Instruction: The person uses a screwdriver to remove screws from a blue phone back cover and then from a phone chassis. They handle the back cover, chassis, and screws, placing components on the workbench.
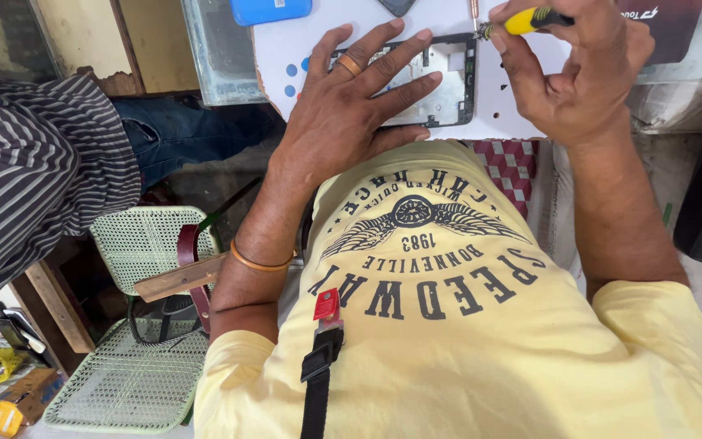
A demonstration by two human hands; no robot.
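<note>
place: small repair workshop | signs: opened phone frame on white work mat, yellow-handled screwdriver, far side

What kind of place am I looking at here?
Probably a small phone repair stall: an opened phone frame lies under the left hand, the right hand holds a yellow-handled screwdriver, and a green woven chair stands alongside.
</note>
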